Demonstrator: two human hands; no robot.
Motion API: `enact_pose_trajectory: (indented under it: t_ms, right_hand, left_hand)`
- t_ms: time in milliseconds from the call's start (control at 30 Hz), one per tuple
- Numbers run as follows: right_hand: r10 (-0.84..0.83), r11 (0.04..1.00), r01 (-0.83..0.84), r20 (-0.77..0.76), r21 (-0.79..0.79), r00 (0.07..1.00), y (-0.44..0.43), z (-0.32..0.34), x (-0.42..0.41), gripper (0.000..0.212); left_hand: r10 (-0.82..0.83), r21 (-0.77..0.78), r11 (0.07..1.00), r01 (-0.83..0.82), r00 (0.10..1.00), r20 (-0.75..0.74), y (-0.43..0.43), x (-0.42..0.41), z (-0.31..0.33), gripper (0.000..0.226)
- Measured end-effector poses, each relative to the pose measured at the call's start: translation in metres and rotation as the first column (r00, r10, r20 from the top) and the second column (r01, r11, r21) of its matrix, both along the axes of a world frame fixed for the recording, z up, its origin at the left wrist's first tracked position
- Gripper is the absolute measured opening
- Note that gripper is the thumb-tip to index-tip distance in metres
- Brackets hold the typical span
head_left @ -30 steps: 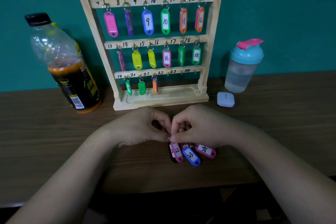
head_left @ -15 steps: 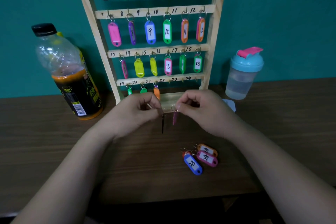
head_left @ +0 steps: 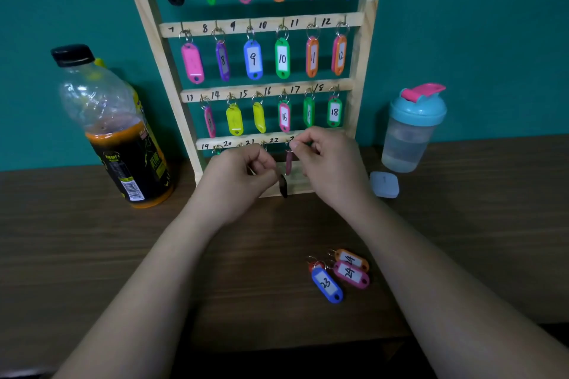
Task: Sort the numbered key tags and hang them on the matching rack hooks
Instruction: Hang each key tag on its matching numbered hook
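A wooden key rack stands against the teal wall, its numbered rows hung with coloured tags. My right hand pinches the ring of a pink tag up at the bottom rail, by the hook marked 22. My left hand pinches a black tag that hangs just below, in front of the rack's base. On the table lie a blue tag 23, a pink tag 24 and an orange tag. My hands hide the tags under 19 to 21.
A bottle of dark orange drink stands left of the rack. A teal-lidded shaker cup stands to the right, with a small pale blue box in front of it. The brown wooden table ends near me.
Both hands lifted from the pile of tags on the table to the rack's bottom rail, the left carrying the black tag, the right the pink one. Three tags stayed on the table.
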State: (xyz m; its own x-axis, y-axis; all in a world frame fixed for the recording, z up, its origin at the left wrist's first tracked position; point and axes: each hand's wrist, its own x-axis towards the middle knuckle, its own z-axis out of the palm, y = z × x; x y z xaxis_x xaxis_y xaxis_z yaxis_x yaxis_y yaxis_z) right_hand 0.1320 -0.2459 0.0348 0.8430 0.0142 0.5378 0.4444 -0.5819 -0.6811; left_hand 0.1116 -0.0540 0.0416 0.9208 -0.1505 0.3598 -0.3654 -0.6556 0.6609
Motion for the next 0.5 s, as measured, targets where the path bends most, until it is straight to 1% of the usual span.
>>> enact_pose_trajectory:
  t_ms: [200, 400, 500]
  right_hand:
    - [-0.042, 0.999, 0.041, -0.014, -0.009, 0.999, 0.006, 0.003, 0.010, 0.018]
    - [-0.059, 0.997, 0.056, -0.049, -0.061, 0.997, 0.008, 0.005, 0.009, 0.021]
    - [-0.063, 0.997, 0.061, -0.049, -0.056, 0.997, 0.005, 0.006, 0.005, 0.016]
  left_hand:
    - [0.068, -0.015, 0.998, -0.068, 0.995, 0.066, -0.008, 0.004, 0.006, 0.012]
    - [0.108, -0.013, 0.994, -0.108, 0.985, 0.135, -0.013, 0.010, 0.009, 0.012]
    - [0.121, -0.037, 0.992, -0.117, 0.980, 0.157, -0.017, 0.015, 0.010, 0.010]
